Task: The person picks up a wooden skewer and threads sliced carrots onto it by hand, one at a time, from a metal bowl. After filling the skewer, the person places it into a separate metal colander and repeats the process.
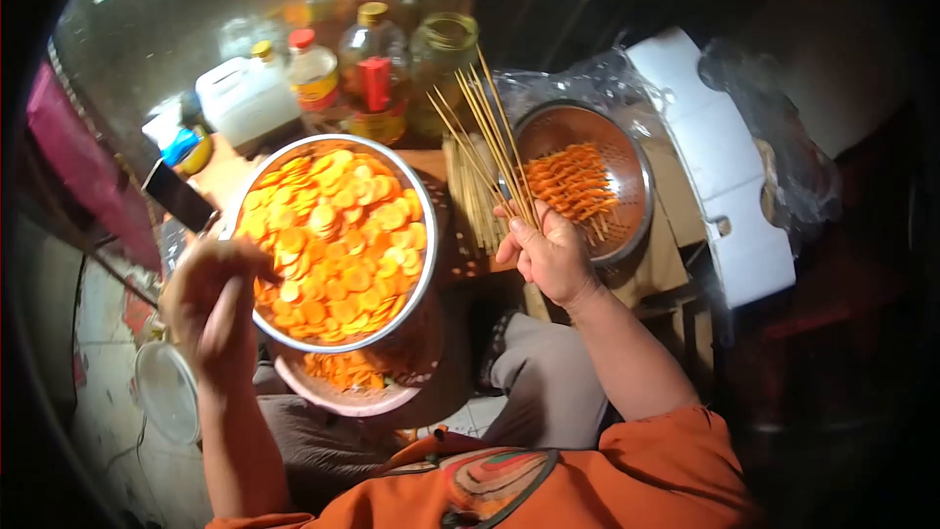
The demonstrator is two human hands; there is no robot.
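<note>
A metal bowl (427, 264) full of orange carrot slices (338, 240) sits in front of me. My left hand (211, 304) reaches into its left side, fingers bent among the slices; whether it grips one I cannot tell. My right hand (548, 255) is closed on a bunch of bamboo skewers (490, 142) that fan upward. Behind that hand a metal colander (632, 171) holds finished carrot skewers (573, 181). More bare skewers (472, 201) lie between the bowl and the colander.
A pink basin (338, 397) with more slices sits under the bowl. Bottles and a jar (372, 69) and a white jug (245, 98) stand behind. A white foam box (720, 167) is at right. A knife (178, 196) lies at left.
</note>
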